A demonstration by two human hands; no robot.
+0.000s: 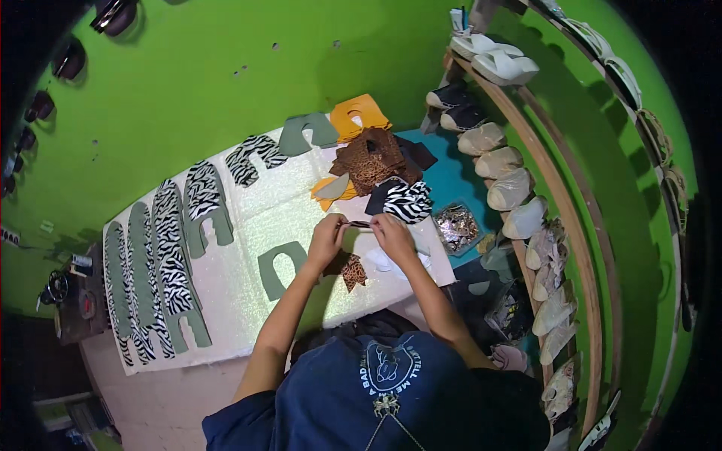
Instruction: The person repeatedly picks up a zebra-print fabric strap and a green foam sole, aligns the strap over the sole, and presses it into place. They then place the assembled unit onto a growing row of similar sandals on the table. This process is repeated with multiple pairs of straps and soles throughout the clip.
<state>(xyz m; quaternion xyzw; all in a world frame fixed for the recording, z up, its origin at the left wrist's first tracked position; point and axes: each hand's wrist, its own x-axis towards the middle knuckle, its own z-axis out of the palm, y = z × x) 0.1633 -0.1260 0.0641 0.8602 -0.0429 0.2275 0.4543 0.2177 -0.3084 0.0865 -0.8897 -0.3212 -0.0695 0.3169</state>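
Stretched between my left hand [327, 239] and my right hand [391, 234] is a thin dark strip [358, 224], its ends pinched in the fingers of both hands. What it is made of is too small to tell. Just below it, a leopard-print cut piece [353, 273] lies on the pale table [274, 203], partly under shadow. Left of my left forearm is a green U-shaped piece [269, 276]. Zebra-print pieces [408, 201] lie just beyond my right hand, and crumpled white material [412, 259] shows beside my right wrist.
Overlapping zebra and green pieces [173, 255] line the table's left. At the back are a brown leopard-print stack [368, 167], orange pieces [365, 113] and a green piece [293, 139]. A clear tub of shiny bits [456, 228] stands right. Beyond it, a wooden rack [560, 161] carries several shoes.
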